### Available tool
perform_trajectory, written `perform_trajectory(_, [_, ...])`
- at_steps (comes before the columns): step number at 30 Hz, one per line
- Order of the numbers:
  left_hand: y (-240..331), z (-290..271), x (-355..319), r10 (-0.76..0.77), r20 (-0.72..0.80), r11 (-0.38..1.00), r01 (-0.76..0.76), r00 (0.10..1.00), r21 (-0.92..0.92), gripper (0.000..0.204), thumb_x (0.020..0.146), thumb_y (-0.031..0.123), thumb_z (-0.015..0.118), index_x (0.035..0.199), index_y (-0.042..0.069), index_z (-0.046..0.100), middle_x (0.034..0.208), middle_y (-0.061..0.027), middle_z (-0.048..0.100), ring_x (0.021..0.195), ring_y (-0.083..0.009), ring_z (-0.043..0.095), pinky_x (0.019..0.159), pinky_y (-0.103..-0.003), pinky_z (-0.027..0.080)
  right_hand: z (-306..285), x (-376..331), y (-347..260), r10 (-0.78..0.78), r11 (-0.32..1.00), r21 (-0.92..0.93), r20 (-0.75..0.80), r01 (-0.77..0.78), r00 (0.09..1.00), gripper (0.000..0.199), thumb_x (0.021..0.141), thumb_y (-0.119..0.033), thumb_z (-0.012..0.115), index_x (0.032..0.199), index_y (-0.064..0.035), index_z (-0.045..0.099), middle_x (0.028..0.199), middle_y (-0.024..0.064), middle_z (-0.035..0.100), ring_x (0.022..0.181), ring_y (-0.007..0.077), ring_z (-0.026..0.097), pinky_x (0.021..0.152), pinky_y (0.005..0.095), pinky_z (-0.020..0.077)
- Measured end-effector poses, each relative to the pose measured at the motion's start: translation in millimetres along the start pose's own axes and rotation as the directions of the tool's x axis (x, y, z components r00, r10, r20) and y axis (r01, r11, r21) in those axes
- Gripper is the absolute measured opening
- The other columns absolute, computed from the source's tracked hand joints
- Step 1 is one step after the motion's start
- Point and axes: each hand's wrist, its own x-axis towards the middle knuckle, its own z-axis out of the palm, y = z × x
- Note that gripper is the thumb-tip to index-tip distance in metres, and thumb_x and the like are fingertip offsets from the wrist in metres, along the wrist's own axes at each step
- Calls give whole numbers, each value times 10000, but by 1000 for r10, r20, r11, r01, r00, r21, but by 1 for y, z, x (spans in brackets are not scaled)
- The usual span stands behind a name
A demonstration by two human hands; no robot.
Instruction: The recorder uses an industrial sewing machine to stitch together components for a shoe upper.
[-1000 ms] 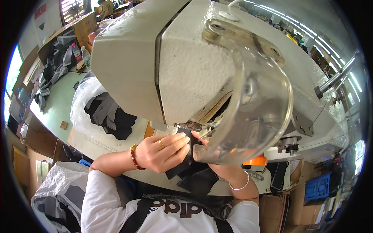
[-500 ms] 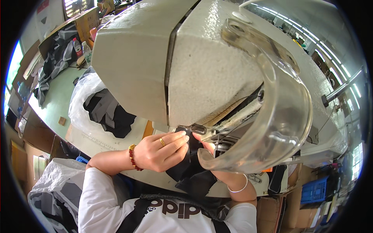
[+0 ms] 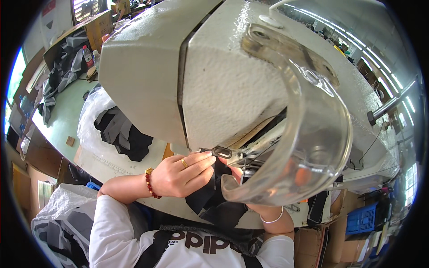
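Observation:
Black fabric (image 3: 223, 213) lies in folds under the sewing machine head (image 3: 232, 85) and hangs toward my lap. My left hand (image 3: 185, 175), with a gold ring and a red bead bracelet, has its fingers pressed together on the fabric's upper end. At its fingertips sits a dark, loop-shaped metal piece (image 3: 222, 152); I cannot tell whether it belongs to the machine. Across from it, my right hand (image 3: 233, 169) pinches the fabric's right side. The clear curved guard (image 3: 313, 147) hides most of that hand. The needle's tip does not show plainly.
A clear plastic bag (image 3: 89, 123) with black and grey fabric pieces (image 3: 125, 134) lies left of the machine. Bottles (image 3: 87, 57) stand beyond on a green table (image 3: 62, 123). Another bag (image 3: 58, 205) of pieces is at lower left. A blue crate (image 3: 362, 219) stands lower right.
The view has shifted slightly, so the machine head and guard appear farther left. Both hands keep nearly the same hold; the fabric's folds have moved a little left.

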Motion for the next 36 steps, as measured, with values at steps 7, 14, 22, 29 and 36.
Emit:
perform_trajectory(7, [-2, 0, -1, -7, -8, 1000, 7, 1000, 14, 80, 862, 52, 711, 940, 43, 697, 1106, -111, 747, 1019, -206, 756, 572, -235, 517, 5, 2, -7, -116, 877, -468, 18, 110, 993, 571, 1010, -57, 662, 1539, 51, 475, 1526, 116, 557, 1369, 158, 530, 1172, 281, 408])
perform_trajectory(14, [-2, -5, 5, -42, 13, 999, 42, 999, 1, 75, 868, 60, 706, 937, 52, 675, 1130, -105, 740, 979, -167, 752, 527, -228, 467, 10, 1, -11, -91, 918, -389, -20, 76, 996, 553, 1020, -38, 620, 1545, 46, 467, 1548, 103, 532, 1390, 156, 510, 1178, 282, 397])
perform_trajectory(22, [-6, -10, 5, -28, 74, 999, 29, 997, -16, 96, 871, 81, 703, 958, 60, 668, 1142, -86, 734, 769, -93, 692, 487, -224, 434, 15, 4, -11, -89, 987, -136, -13, 86, 996, 530, 1038, -14, 557, 1557, 35, 457, 1575, 93, 502, 1419, 156, 480, 1188, 281, 378])
perform_trajectory(29, [-7, -8, 2, -60, 39, 997, 62, 997, -48, 110, 873, 111, 705, 971, 73, 674, 1172, -63, 730, 571, -74, 562, 477, -238, 437, 9, 10, -7, -123, 390, -913, 76, 119, 990, 534, 1041, 22, 517, 1570, 17, 446, 1602, 96, 479, 1469, 169, 436, 1203, 288, 351])
perform_trajectory(36, [-17, -8, 2, -50, 112, 985, 67, 992, -159, 160, 854, 126, 710, 995, 67, 662, 1199, -71, 707, 539, -110, 533, 492, -272, 466, 35, 13, -24, -359, -158, -970, 233, 187, 904, 407, 1003, 79, 561, 1388, -7, 660, 1295, 141, 723, 1171, 268, 700, 1050, 352, 523])
